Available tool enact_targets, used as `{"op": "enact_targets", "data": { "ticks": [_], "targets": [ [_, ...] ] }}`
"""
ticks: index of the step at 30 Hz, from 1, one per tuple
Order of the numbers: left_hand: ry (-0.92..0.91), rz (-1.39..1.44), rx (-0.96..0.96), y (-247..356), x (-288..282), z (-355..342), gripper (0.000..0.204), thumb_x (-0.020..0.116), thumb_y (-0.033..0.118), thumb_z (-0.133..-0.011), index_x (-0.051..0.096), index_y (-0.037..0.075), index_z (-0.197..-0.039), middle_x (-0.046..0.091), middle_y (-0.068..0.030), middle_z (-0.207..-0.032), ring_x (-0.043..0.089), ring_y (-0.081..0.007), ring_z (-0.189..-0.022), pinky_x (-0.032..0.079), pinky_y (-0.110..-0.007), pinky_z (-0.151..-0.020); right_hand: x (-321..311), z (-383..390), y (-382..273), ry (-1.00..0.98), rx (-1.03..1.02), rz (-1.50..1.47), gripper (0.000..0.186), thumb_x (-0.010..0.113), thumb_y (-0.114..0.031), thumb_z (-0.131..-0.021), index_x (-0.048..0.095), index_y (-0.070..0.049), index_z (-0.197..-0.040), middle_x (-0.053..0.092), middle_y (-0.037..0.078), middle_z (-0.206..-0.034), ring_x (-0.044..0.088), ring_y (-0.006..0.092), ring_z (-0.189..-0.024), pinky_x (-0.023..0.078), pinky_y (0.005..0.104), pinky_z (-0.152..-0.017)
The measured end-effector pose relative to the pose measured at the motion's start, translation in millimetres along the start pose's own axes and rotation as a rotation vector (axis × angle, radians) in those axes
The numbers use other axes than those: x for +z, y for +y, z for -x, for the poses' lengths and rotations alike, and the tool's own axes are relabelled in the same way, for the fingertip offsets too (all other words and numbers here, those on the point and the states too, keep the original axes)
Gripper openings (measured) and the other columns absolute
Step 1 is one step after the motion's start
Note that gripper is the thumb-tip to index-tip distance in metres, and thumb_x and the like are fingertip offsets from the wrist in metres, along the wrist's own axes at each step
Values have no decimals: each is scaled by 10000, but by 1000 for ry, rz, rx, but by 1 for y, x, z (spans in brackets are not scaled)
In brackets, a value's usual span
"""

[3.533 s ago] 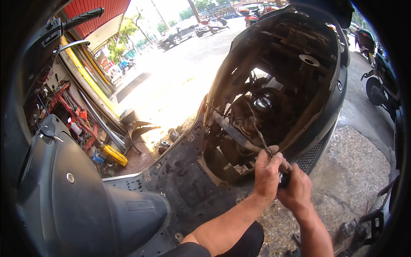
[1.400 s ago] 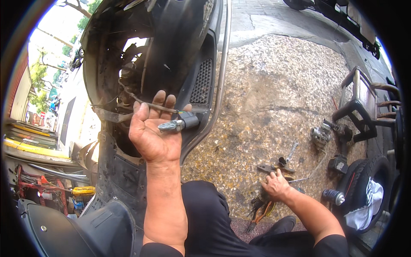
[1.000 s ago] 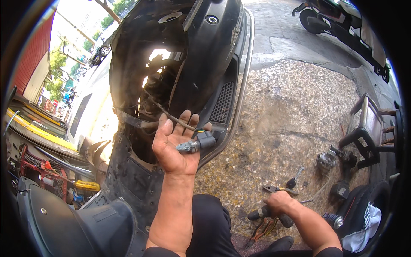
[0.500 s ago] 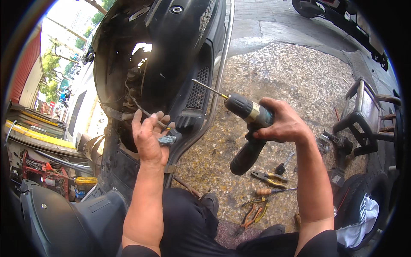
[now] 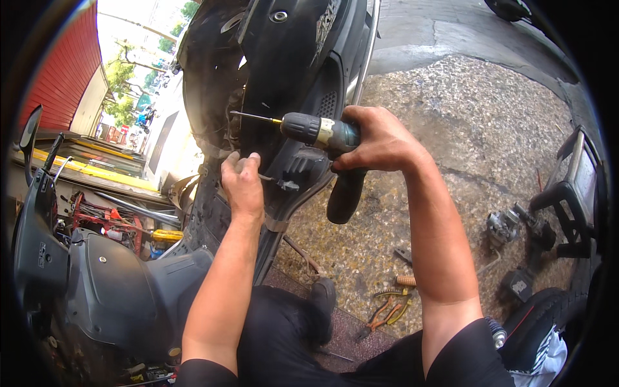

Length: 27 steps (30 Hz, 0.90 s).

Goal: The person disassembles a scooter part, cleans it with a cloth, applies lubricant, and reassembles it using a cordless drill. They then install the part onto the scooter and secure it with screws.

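Note:
My right hand [image 5: 380,138] is wrapped around the grip of a cordless drill [image 5: 322,131], dark with a pale band. Its long thin bit [image 5: 256,117] points left across the opening of a black scooter body panel [image 5: 274,71]. Below the bit, my left hand [image 5: 244,187] is closed, fingers curled toward the panel's lower edge. A thin piece sticks out from its fingers toward a small grey piece [image 5: 288,185]; what the fingers grip is mostly hidden.
Pliers [image 5: 380,316] and a wooden-handled tool [image 5: 406,280] lie on the pebbled ground. A black stool [image 5: 567,193], metal parts [image 5: 503,226] and a tyre [image 5: 548,316] stand at right. Another dark scooter [image 5: 116,284] and a red tool rack [image 5: 106,219] are at left.
The drill has moved left and up, its bit now nearly level above my left hand. The left fingers have curled in more. The view has shifted, moving the scooter rightward.

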State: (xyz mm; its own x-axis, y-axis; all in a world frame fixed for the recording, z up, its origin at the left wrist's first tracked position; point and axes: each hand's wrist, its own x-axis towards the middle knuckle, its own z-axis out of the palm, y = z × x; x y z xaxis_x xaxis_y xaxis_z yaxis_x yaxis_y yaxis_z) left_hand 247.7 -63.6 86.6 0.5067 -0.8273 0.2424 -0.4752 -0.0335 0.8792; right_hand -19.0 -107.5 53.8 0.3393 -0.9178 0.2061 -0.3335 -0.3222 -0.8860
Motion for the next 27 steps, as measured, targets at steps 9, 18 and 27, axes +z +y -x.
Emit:
{"op": "enact_targets", "data": {
  "ticks": [9, 18, 27],
  "targets": [
    [-664, 829, -235, 20, 92, 77, 358, 618, 372, -999, 561, 61, -1166, 609, -82, -1129, 622, -193, -1050, 520, -364, -955, -4, 38, -16, 50, 93, 168, 627, 910, -287, -601, 684, 14, -1102, 725, 179, -992, 719, 290, -915, 577, 398, -831],
    [-636, 1303, -381, 22, 56, 37, 436, 527, 458, -1035, 630, 42, -1121, 700, -105, -1041, 636, -209, -1047, 489, -407, -995, 11, 58, 11, -154, 174, -658, 1127, 1031, -317, -526, 479, 39, -1442, 617, 145, -1346, 572, 296, -1269, 446, 444, -1090],
    [-623, 4, 166, -12, -39, -12, 295, 750, 268, -862, 717, 1, -982, 750, -133, -972, 706, -183, -900, 541, -335, -837, 101, 28, -15, 117, -108, -1190, 758, 784, -452, -831, 517, 54, -1329, 649, 119, -914, 659, 232, -815, 570, 367, -771]
  ]
}}
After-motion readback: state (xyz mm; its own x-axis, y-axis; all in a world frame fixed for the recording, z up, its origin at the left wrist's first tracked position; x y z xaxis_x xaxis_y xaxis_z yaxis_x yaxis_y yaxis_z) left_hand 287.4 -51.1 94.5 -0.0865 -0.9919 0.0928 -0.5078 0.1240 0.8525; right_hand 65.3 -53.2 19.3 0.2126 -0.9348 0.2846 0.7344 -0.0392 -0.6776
